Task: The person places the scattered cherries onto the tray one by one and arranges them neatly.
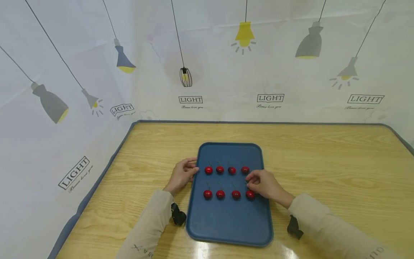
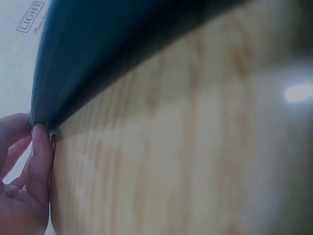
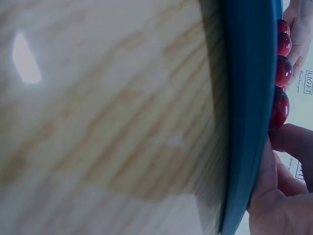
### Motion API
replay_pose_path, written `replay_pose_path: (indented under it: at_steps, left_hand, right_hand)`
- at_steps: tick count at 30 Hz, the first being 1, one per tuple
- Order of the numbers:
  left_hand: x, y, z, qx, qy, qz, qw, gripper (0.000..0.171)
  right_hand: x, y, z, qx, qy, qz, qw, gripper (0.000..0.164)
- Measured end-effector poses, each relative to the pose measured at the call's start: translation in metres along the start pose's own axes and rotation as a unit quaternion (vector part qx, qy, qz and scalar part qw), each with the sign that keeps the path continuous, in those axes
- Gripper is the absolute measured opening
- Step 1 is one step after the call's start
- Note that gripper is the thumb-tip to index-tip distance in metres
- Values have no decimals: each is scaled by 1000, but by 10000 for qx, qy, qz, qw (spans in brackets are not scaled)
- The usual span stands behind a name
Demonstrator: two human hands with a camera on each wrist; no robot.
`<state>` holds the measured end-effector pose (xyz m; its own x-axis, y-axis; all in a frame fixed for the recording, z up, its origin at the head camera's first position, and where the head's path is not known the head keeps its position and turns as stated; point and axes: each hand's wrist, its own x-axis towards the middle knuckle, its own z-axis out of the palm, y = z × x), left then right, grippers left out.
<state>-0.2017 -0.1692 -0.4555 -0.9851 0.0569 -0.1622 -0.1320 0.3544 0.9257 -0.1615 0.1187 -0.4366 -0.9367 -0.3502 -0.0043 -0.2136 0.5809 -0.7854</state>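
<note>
A blue rectangular tray [image 1: 229, 223] lies on the table, bearing several red cherries with thin green stems in two rows. At the tray's left rim, my left hand [image 1: 182, 175] grips the edge between thumb and fingers; the left wrist view shows these fingers [image 2: 40, 161] against the rim. Over the right side of the tray, my right hand [image 1: 266, 185] pinches the stem of the right-end cherry [image 1: 250, 195] in the near row. That cherry rests on the tray. Just beyond the right fingertips sits the far row's right-end cherry [image 1: 245, 169].
The wood-grain table [image 1: 330, 154] extends around the tray and has a dark blue edge [image 1: 258, 123]. A white wall covering [image 1: 220, 64] printed with lamps and the word LIGHT stands behind and to the left. Black wrist cameras sit at both sleeves.
</note>
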Motion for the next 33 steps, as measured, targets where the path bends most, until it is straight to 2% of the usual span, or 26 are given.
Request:
replay_pose_path:
  at_steps: [6, 12, 26, 28, 33]
  left_hand:
    - [-1, 1, 1, -9, 6, -1, 10000, 39]
    - [-2, 3, 1, -12, 28, -30, 10000, 39]
    - [-1, 4, 1, 2, 3, -18, 10000, 39]
    - [-1, 4, 2, -7, -2, -22, 10000, 39]
    - [0, 4, 2, 2, -21, -5, 10000, 39]
  right_hand:
    - [0, 1, -1, -64, -42, -108, 9999, 8]
    - [0, -1, -4, -243, -159, 37, 9996, 9]
    - [-1, -2, -5, -160, -258, 154, 9994, 8]
    - [-1, -2, -6, -97, -286, 185, 9994, 8]
    - [-4, -2, -13, 487, -394, 509, 9967, 9]
